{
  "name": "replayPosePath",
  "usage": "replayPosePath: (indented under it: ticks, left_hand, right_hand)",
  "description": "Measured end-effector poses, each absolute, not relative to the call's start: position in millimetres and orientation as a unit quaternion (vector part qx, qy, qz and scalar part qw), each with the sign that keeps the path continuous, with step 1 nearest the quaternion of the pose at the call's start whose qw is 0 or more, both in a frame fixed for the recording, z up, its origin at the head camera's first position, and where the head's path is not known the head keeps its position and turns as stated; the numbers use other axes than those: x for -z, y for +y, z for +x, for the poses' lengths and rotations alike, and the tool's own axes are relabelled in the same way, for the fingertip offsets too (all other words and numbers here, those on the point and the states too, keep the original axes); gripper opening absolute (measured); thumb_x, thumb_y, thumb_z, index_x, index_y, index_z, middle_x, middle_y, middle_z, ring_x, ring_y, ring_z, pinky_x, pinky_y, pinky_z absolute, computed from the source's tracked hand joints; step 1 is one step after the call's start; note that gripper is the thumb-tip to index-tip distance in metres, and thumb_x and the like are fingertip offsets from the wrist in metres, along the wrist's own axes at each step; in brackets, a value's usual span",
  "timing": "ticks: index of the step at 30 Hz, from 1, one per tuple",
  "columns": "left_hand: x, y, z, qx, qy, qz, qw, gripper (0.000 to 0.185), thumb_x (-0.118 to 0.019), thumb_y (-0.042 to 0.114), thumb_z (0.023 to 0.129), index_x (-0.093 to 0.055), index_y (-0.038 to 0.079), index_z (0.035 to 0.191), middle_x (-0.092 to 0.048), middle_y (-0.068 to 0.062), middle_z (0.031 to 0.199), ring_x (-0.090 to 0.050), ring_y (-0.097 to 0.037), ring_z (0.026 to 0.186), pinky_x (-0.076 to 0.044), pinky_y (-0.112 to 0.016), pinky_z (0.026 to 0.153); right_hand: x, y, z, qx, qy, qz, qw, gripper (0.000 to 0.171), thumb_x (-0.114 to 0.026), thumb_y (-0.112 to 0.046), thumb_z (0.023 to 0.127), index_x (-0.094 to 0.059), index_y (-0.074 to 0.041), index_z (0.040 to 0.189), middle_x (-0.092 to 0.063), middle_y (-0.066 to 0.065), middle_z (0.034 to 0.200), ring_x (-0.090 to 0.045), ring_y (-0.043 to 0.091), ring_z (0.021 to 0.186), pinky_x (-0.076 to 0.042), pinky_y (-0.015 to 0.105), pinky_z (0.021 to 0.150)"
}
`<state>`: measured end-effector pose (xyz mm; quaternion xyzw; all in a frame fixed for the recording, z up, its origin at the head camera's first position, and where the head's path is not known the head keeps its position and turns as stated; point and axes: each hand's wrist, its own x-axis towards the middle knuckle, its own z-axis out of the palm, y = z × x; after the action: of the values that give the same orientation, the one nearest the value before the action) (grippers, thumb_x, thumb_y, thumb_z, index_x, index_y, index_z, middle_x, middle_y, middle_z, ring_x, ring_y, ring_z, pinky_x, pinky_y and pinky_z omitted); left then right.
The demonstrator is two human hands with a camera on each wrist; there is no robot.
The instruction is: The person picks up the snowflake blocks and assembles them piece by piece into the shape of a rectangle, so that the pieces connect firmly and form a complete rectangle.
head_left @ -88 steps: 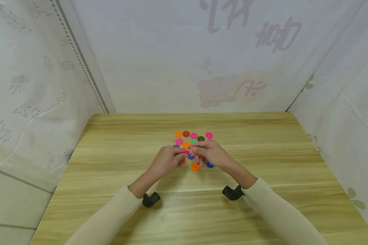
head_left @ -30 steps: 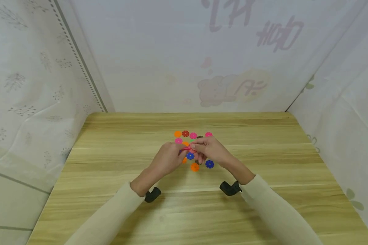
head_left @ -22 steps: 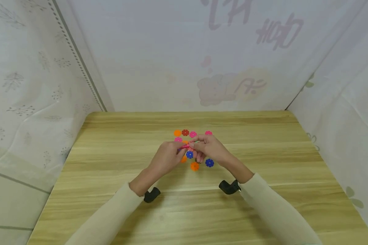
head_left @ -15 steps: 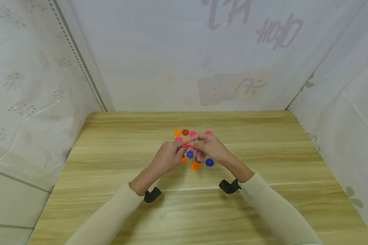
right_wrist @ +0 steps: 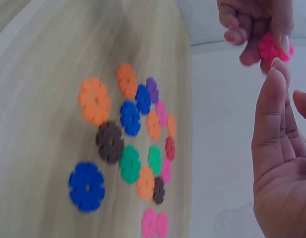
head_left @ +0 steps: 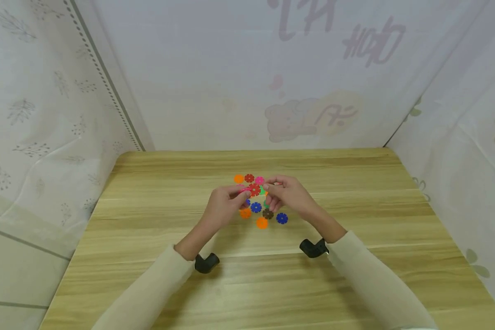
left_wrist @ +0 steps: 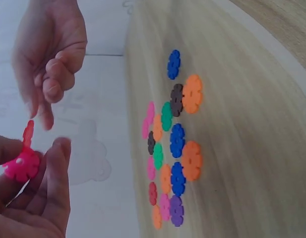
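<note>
— Looking down from the head view, what is held above the wooden counter (head_left: 354,284)?
— The left hand (head_left: 224,206) pinches a small joined piece of a red and a pink plastic flower-shaped disc (head_left: 252,189) in its fingers. The right hand (head_left: 286,195) is just beside it, fingers loosely bent. Under both hands lies a cluster of loose coloured plastic flower discs (head_left: 261,215).

— And the left wrist view?
— The joined piece (left_wrist: 24,159) sits between the left thumb and fingertips (left_wrist: 56,163), in the air, well clear of the cluster (left_wrist: 175,144). The right hand (left_wrist: 48,54) hangs close above it, fingers curled, holding nothing.

— The right wrist view?
— The left hand (right_wrist: 257,25) grips the pink disc (right_wrist: 272,48) at the top. The right hand (right_wrist: 281,163) is empty, its fingers nearly straight, just below the disc. The cluster (right_wrist: 130,144) lies flat on the counter (right_wrist: 38,64).
</note>
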<state>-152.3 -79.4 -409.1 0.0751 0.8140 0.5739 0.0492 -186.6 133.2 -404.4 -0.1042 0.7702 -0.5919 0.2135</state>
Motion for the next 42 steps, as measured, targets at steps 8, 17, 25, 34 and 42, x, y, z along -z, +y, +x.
replayPosePath:
  ticks: [8, 17, 25, 34, 42]
  left_hand:
    - [415.4, -85.0, -154.7, -0.589, 0.806, 0.046, 0.024, 0.019, -0.063, 0.017, 0.095, -0.071, 0.004, 0.107, -0.071, -0.013, 0.09, -0.069, -0.032, 0.077, -0.059, -0.039, 0.073]
    - [415.5, -84.7, -154.8, -0.61, 0.791, 0.036, 0.023, 0.018, -0.06, 0.01, 0.093, -0.07, 0.004, 0.106, -0.071, -0.019, 0.092, -0.068, -0.038, 0.078, -0.058, -0.043, 0.072]
    - [418.1, -85.7, -154.2, -0.625, 0.78, 0.031, 0.017, 0.018, -0.059, 0.006, 0.092, -0.069, 0.003, 0.107, -0.07, -0.014, 0.089, -0.068, -0.03, 0.073, -0.059, -0.035, 0.068]
    - [420.4, -85.0, -154.7, -0.646, 0.763, 0.01, 0.019, 0.016, -0.058, 0.007, 0.093, -0.068, 0.003, 0.105, -0.068, -0.018, 0.084, -0.065, -0.04, 0.078, -0.058, -0.038, 0.07]
    - [421.6, -84.5, -155.3, -0.67, 0.742, 0.007, 0.02, 0.015, -0.057, 0.006, 0.093, -0.067, 0.0, 0.104, -0.067, -0.022, 0.088, -0.062, -0.049, 0.083, -0.054, -0.055, 0.082]
  right_hand:
    - [419.3, 150.5, -188.0, 0.572, 0.785, -0.085, 0.225, 0.032, -0.056, -0.027, 0.099, -0.06, -0.002, 0.12, -0.066, 0.025, 0.085, -0.065, 0.025, 0.063, -0.058, 0.037, 0.064]
    - [435.7, 165.8, -188.5, 0.554, 0.793, -0.064, 0.246, 0.038, -0.057, -0.021, 0.098, -0.057, 0.004, 0.128, -0.065, 0.026, 0.084, -0.065, 0.023, 0.06, -0.058, 0.038, 0.062]
    - [452.7, 178.1, -188.1, 0.527, 0.805, -0.046, 0.268, 0.031, -0.058, -0.015, 0.096, -0.063, 0.0, 0.122, -0.066, 0.012, 0.074, -0.063, 0.019, 0.056, -0.057, 0.036, 0.059]
    - [473.2, 186.4, -184.3, 0.535, 0.788, -0.025, 0.302, 0.031, -0.061, -0.015, 0.095, -0.062, -0.005, 0.125, -0.066, 0.014, 0.076, -0.062, 0.017, 0.057, -0.057, 0.032, 0.057]
    - [480.3, 187.2, -179.7, 0.531, 0.788, -0.023, 0.309, 0.03, -0.059, -0.009, 0.095, -0.062, -0.004, 0.124, -0.066, 0.013, 0.074, -0.059, 0.016, 0.053, -0.055, 0.03, 0.053]
